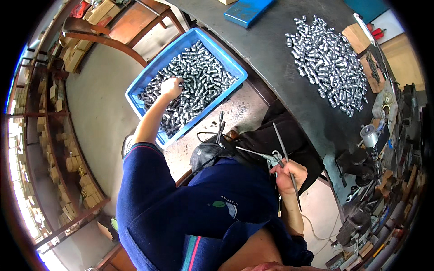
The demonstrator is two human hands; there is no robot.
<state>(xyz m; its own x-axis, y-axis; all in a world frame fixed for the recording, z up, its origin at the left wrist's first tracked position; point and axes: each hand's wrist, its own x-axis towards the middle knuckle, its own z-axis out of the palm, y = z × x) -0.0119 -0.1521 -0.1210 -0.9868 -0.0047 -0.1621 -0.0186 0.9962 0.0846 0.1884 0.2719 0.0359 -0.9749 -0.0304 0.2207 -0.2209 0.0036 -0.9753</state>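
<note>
My left hand (172,87) reaches down into a blue plastic bin (135,83) piled with small metal fittings (199,67). Its fingers curl in among the fittings, and what they hold, if anything, is hidden. In front of my body on the right, my right hand (291,175) is closed around a long thin round file (278,137) that sticks out past both sides of the fist. An air blow gun (272,157) with a slim nozzle sits at the same fingers, its nozzle toward the left. Whether the hand grips it too is partly hidden.
A dark workbench (271,58) on the right bears a heap of shiny fittings (330,65) and a blue flat box (248,11). Tools and a vise-like dark fixture (355,162) crowd its right end. A wooden chair (101,38) stands beyond the bin; shelves (49,149) line the left.
</note>
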